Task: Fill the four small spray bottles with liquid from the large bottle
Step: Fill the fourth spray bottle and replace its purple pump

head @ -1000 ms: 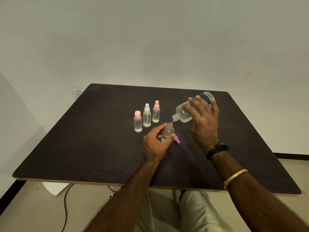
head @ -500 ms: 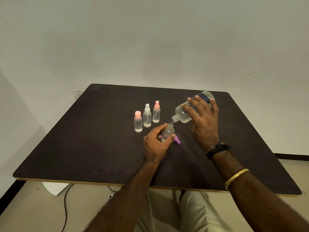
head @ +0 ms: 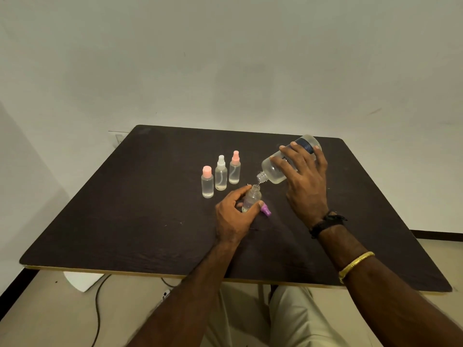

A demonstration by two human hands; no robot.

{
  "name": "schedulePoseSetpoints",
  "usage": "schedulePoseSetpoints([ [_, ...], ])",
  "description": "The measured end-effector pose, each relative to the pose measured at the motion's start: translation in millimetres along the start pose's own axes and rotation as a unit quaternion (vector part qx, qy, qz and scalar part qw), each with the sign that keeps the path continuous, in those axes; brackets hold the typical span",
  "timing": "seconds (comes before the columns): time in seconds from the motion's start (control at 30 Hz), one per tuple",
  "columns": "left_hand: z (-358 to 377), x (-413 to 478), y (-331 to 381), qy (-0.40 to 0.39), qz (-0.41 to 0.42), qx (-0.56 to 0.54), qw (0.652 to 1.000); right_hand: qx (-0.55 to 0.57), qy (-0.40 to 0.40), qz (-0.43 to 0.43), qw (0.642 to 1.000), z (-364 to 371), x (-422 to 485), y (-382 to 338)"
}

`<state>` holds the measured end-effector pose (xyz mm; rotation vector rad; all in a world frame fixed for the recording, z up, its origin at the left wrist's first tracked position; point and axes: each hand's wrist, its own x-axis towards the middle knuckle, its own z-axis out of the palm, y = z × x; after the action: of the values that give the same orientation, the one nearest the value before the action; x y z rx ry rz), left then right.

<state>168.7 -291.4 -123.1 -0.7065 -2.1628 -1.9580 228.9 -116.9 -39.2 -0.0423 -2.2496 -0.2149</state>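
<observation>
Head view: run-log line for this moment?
right hand: holds large bottle tilted | left hand: grips uncapped spray bottle | purple spray cap: on table

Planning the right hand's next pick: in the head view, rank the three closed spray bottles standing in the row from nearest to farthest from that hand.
Measured from the right hand, which grips the tilted large bottle:
1. The pink-sprayer bottle, at the right end of the row.
2. The white-sprayer bottle, in the middle.
3. The pink-capped bottle, at the left end.
</observation>
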Motion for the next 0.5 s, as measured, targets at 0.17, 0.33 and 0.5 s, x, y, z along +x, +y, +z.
schedulePoseSetpoints([
  [0.17,-0.1,0.3,-1.2,-0.005,-0.002,0.002,1.000,-0.005,-0.007,-0.008,1.000,-0.5,0.9,0.1],
  [0.33,0.3,-0.1,-1.1,-0.003,-0.003,0.005,1.000,-0.012,-0.005,-0.016,1.000,-1.7,2.4,-0.5],
  [0.5,-0.4,-0.5,0.3,-0.007,-0.003,0.004,1.000,-0.017,-0.006,-0.020,1.000,-3.4,3.1,-0.3],
])
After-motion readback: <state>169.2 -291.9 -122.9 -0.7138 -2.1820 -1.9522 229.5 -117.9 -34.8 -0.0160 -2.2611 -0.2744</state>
